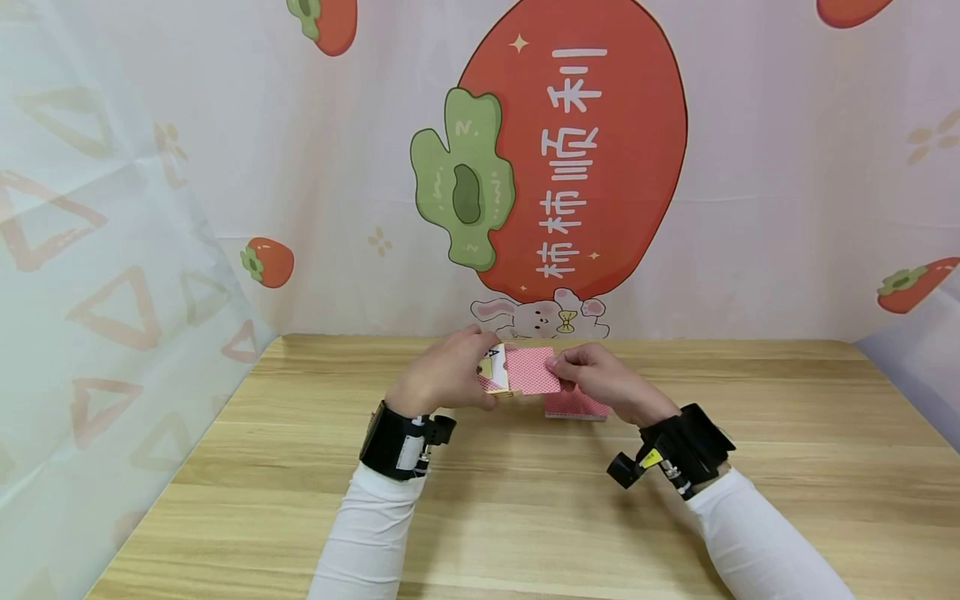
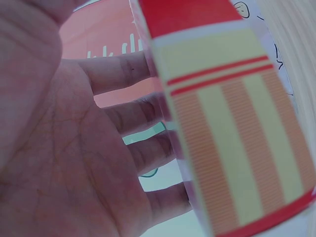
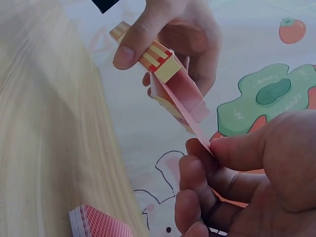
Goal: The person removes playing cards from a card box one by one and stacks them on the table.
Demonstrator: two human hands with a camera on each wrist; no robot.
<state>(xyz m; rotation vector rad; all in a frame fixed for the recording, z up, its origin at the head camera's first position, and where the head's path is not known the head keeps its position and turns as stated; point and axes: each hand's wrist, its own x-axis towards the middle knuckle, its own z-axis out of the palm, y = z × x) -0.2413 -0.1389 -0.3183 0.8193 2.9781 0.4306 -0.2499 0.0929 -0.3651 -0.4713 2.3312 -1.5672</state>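
Observation:
My left hand [image 1: 442, 371] grips a playing card box [image 1: 492, 372] just above the table, thumb on one side and fingers on the other. The box has yellow and orange stripes with red bands, close up in the left wrist view [image 2: 232, 128]. Its open end faces my right hand [image 1: 606, 379]. Between thumb and forefinger, that hand pinches the edge of a thin pink-patterned playing card [image 1: 531, 371], whose other end meets the open box. A stack of pink-backed cards [image 1: 576, 407] lies on the table below my right hand, partly covered by it.
The light wooden table [image 1: 480, 517] ends at a cloth backdrop [image 1: 750, 183] printed with persimmons and a rabbit. Another patterned cloth [image 1: 112, 250] hangs along the left side. Black camera straps [image 1: 686, 450] sit on both wrists.

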